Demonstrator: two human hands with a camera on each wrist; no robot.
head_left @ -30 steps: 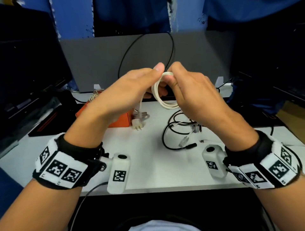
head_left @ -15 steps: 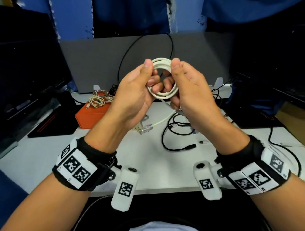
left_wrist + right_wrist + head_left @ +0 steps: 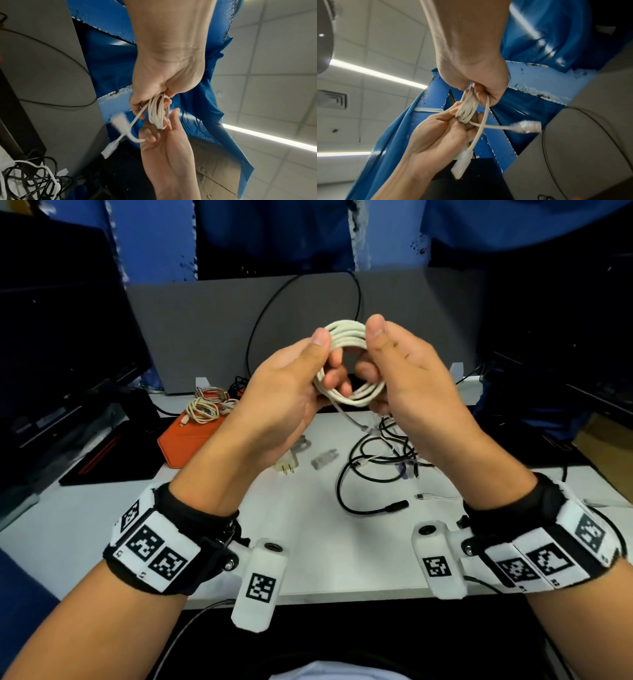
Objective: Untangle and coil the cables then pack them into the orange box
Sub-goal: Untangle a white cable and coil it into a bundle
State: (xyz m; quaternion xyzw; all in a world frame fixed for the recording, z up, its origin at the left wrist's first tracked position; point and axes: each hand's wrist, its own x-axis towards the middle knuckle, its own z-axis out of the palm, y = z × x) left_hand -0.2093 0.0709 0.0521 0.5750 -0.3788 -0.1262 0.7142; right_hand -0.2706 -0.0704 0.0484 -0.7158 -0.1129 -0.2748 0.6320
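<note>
Several turns of white cable form a small coil held up in the air above the worktop, between the two hands. The ring stands nearly upright with its open face turned toward the person. Two loose ends hang down from it and cross, each ending in a clear plug. The left hand pinches the coil's left side, thumb on top and fingers curled through the middle. The right hand pinches the right side the same way. Below lies a tangle of black cables. The orange box sits to the left with a beige cable bundle on it.
</note>
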